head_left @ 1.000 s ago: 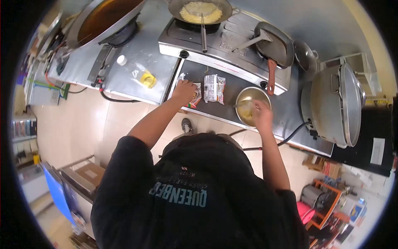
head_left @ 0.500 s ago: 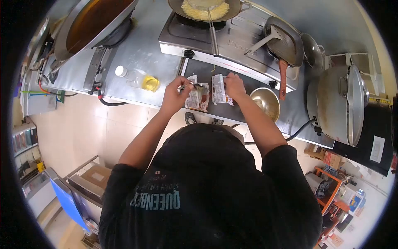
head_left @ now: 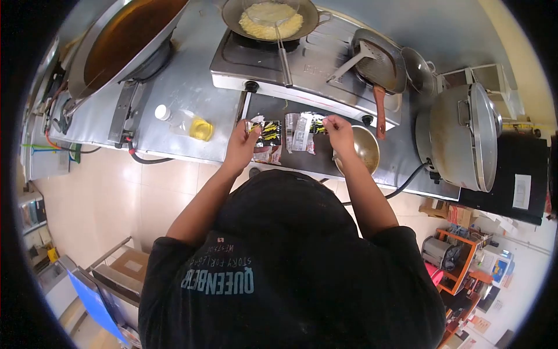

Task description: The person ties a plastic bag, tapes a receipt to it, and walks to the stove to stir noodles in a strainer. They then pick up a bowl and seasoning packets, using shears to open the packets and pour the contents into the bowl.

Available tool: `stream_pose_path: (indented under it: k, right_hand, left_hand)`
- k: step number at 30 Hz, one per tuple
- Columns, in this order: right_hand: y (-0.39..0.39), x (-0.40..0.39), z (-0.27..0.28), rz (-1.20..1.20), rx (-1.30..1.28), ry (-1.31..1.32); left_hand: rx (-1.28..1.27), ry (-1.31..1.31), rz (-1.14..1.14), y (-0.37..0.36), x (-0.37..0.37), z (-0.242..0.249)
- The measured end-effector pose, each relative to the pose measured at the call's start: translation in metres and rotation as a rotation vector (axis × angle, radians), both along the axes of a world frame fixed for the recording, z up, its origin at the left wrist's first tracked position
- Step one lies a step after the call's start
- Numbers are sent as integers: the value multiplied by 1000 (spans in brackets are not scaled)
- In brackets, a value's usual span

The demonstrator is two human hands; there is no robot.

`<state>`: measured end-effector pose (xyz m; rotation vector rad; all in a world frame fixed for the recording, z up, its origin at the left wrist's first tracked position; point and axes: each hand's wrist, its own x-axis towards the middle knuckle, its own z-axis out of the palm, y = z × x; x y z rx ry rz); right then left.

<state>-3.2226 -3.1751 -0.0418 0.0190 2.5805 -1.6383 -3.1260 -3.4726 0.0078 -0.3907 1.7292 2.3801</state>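
My left hand [head_left: 243, 145] holds a small dark seasoning sachet [head_left: 268, 131] with yellow print, raised above an opened noodle wrapper [head_left: 269, 153] on the dark counter [head_left: 325, 166]. My right hand [head_left: 340, 134] pinches another small sachet [head_left: 315, 124] by its end, over a second clear noodle wrapper [head_left: 299, 134]. A metal bowl [head_left: 366, 150] stands just right of my right hand. My dark-shirted body fills the lower half of the view.
A gas stove [head_left: 302, 64] carries a pan of noodles with a strainer [head_left: 270, 17] and a flat pan with a spatula [head_left: 378, 61]. A big wok [head_left: 122, 41] sits left, an oil bottle [head_left: 183, 122] lies nearby, and a large lidded pot [head_left: 462, 136] stands right.
My right hand left the metal bowl and came over to the wrappers. Both hands have drawn small sachets out of the packets and now hold them apart.
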Motion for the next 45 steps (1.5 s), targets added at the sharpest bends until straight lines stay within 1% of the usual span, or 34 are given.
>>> stream_pose_path:
  k: [3,6,9,12,14,15,18,19,22,23,26,27,30,31,34,35,36,38,40,42,43,45]
  right_hand:
    - [4,6,6,15,-3,-42]
    - [2,10,0,-7,50,59]
    - [-9,25,45,-12,174,140]
    - [-6,31,52,-20,107,395]
    - [-7,35,61,-66,-37,355]
    - [-8,37,67,-88,-108,336]
    - [-20,48,98,-36,-444,63]
    - [-23,49,106,31,-481,37]
    - [-32,50,126,247,-431,-61]
    - [-33,49,131,378,-269,27]
    - [-47,47,150,446,-114,-82]
    - [-52,46,150,462,-161,-61]
    - [-61,45,149,461,76,328]
    - [-61,41,145,452,124,571]
    - [-64,42,136,377,-236,282]
    - [-65,45,136,328,-317,98]
    - [-67,47,134,281,-328,119]
    - [-72,50,129,192,-346,157]
    - [-69,52,132,193,-364,103]
    - [-66,50,129,235,-395,95]
    - [-64,49,129,283,-399,75]
    - [-55,44,130,386,-402,33]
  left_hand:
    - [25,2,-15,11,-2,-1]
    - [24,-14,-40,17,-2,-3]
    - [44,-38,-55,19,-1,-10]
    - [111,-57,-39,21,1,-6]
    - [139,-51,-37,24,1,5]
    - [174,-57,2,27,3,10]
    - [-121,36,-122,20,0,9]
    - [-313,134,-78,21,-2,15]
    - [-714,311,-279,10,-16,39]
    - [-728,357,-252,12,-18,54]
    - [-713,342,-474,15,-29,80]
    - [-711,400,-507,17,-33,82]
    - [-647,441,-565,21,-38,81]
    - [-572,426,-575,22,-35,82]
    - [-241,299,-390,36,-24,75]
    - [-207,311,-307,42,-20,71]
    - [-22,200,-174,50,-13,67]
    - [354,-17,100,75,1,88]
    - [87,14,77,74,9,77]
    - [-480,303,-7,80,25,106]
    - [-537,257,-16,81,27,99]
    - [-570,305,35,89,35,100]
